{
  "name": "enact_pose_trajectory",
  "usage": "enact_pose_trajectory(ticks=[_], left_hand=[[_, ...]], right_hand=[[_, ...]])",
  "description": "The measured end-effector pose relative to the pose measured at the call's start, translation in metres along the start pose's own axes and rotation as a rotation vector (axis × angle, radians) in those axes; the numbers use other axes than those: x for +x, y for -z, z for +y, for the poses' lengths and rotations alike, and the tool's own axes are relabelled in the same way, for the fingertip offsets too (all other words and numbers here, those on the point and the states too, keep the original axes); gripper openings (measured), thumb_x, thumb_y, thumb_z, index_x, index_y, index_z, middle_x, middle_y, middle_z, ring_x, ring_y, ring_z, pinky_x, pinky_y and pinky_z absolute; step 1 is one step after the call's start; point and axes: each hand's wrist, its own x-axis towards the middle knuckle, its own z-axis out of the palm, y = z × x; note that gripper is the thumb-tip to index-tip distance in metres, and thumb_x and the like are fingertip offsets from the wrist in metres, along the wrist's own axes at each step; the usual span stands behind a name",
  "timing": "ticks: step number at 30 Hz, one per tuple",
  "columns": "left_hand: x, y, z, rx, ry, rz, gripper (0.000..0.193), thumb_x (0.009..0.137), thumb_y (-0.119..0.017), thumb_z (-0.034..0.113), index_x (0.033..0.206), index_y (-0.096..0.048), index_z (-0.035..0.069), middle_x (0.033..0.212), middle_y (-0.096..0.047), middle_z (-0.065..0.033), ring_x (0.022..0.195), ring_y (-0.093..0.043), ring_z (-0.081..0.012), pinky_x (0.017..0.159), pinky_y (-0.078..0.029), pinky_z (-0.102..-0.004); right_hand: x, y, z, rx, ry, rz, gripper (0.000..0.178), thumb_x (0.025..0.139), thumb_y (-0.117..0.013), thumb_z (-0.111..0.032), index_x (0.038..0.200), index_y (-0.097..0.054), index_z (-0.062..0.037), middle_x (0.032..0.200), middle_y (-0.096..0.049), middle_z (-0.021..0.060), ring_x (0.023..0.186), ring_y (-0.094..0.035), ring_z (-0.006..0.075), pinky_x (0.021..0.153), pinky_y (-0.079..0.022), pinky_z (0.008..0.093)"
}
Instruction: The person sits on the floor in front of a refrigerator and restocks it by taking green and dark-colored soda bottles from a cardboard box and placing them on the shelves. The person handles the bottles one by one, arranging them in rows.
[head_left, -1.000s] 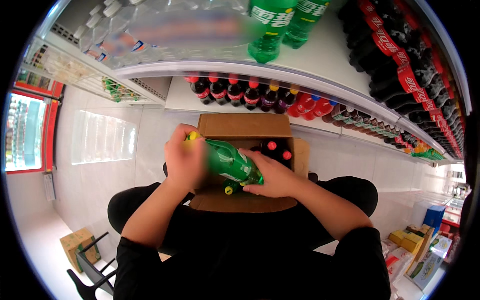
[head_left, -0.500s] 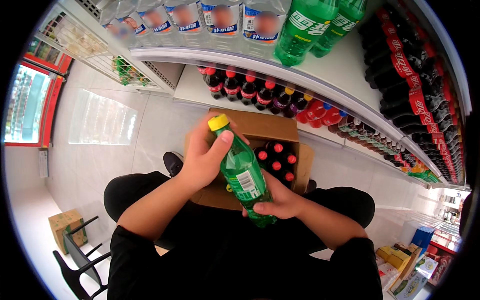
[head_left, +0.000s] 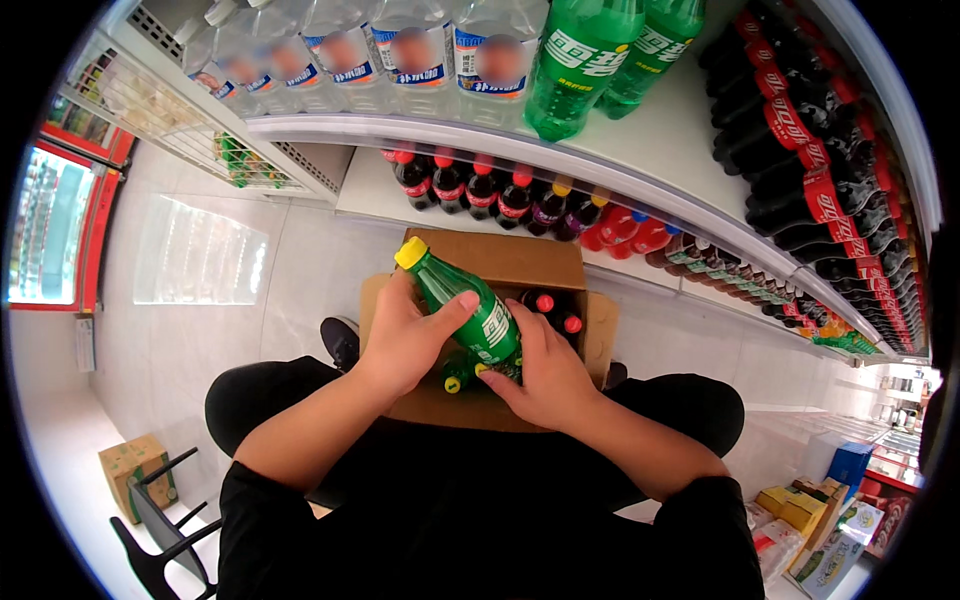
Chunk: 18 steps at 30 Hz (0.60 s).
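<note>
Both of my hands hold a green plastic soda bottle (head_left: pixel 439 279) with a yellow cap, tilted with its cap toward the far left. My left hand (head_left: pixel 397 342) wraps round its upper side, thumb across the front. Lower down, my right hand (head_left: pixel 552 374) grips it near the base, covering part of it. Beneath them stands an open cardboard box (head_left: pixel 500 252) between my legs. Inside are dark cola bottles (head_left: pixel 572 324) with red caps, partly hidden by my right hand, and another green bottle (head_left: pixel 456 373) with a yellow cap.
Past the box runs a low shelf with a row of small cola bottles (head_left: pixel 481 190) and red drink bottles (head_left: pixel 618 232). The upper shelf edge (head_left: pixel 400 135) juts out above it, bearing clear bottles, large green bottles (head_left: pixel 580 70) and packed cola. A black chair (head_left: pixel 160 530) stands at lower left.
The green bottle has turned about its length, bringing its white lettering into view, and moved slightly away from me. My right hand has shifted up and away, over the box.
</note>
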Motion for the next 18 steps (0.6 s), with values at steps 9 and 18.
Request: enact_pose_trajectory(ticks=[9, 18], left_hand=[[-0.004, 0.004, 0.001, -0.161, -0.23, -0.435, 0.068, 0.096, -0.076, 0.028, 0.147, -0.042, -0.002, 0.135, -0.061, -0.0202, 0.124, -0.064, -0.0321, 0.107, -0.05, -0.0483], [0.001, -0.001, 0.039, 0.828, -1.083, -0.223, 0.073, 0.088, -0.077, 0.014, 0.151, -0.045, -0.002, 0.154, -0.042, -0.0256, 0.139, -0.046, -0.0448, 0.114, -0.043, -0.0485]], right_hand=[[0.008, 0.019, -0.002, 1.061, -0.222, -0.495, 0.089, 0.087, -0.086, -0.029, 0.154, -0.036, 0.0006, 0.141, -0.055, 0.0122, 0.133, -0.052, 0.0224, 0.115, -0.041, 0.0405], [0.023, 0.071, 0.004, 0.926, -0.073, -0.068, 0.088, 0.083, -0.091, -0.03, 0.15, -0.041, -0.0011, 0.137, -0.06, 0.0127, 0.13, -0.056, 0.0222, 0.112, -0.044, 0.0403]])
